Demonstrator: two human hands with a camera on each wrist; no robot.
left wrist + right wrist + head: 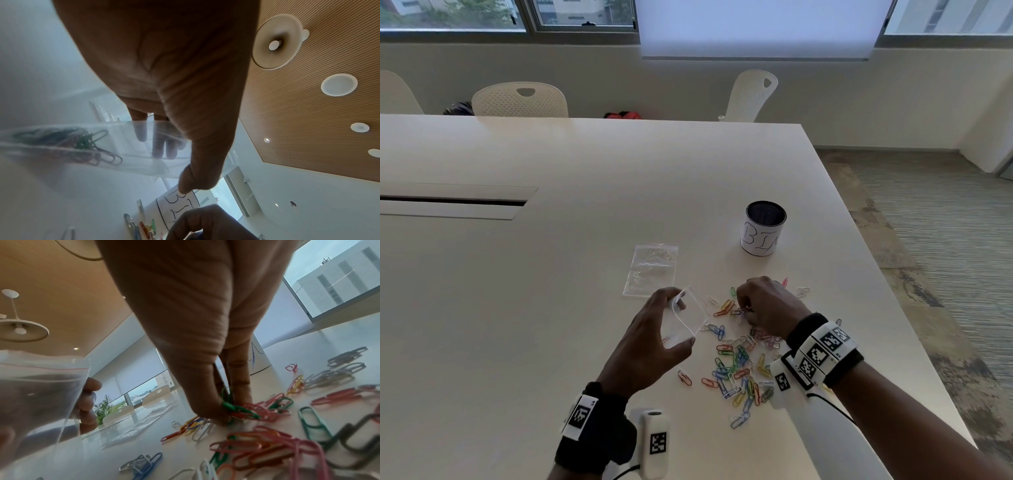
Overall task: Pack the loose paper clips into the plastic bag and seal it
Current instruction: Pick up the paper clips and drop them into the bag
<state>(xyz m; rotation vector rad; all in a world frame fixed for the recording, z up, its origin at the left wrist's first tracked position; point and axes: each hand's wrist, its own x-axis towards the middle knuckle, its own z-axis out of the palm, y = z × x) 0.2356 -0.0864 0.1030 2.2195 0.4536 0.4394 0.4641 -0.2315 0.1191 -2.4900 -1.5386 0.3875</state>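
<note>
My left hand (pixel 680 320) grips a small clear plastic bag (pixel 697 310) just above the table, thumb on one side and fingers on the other, its mouth bowed open toward the right. In the left wrist view the bag (pixel 127 146) holds several coloured clips (pixel 82 146). Many loose coloured paper clips (pixel 736 366) lie scattered on the white table (pixel 551 308) to the right of the bag. My right hand (pixel 744 310) reaches down into the far end of the pile. Its fingertips pinch a few green and red clips (pixel 236 408) against the table.
A second clear bag (pixel 650 269) lies flat beyond my left hand. A dark cup with a white label reading BIN (pixel 763 228) stands behind the clips. The table's right edge (pixel 893 308) runs close to the pile. White chairs (pixel 520 99) stand at the far side.
</note>
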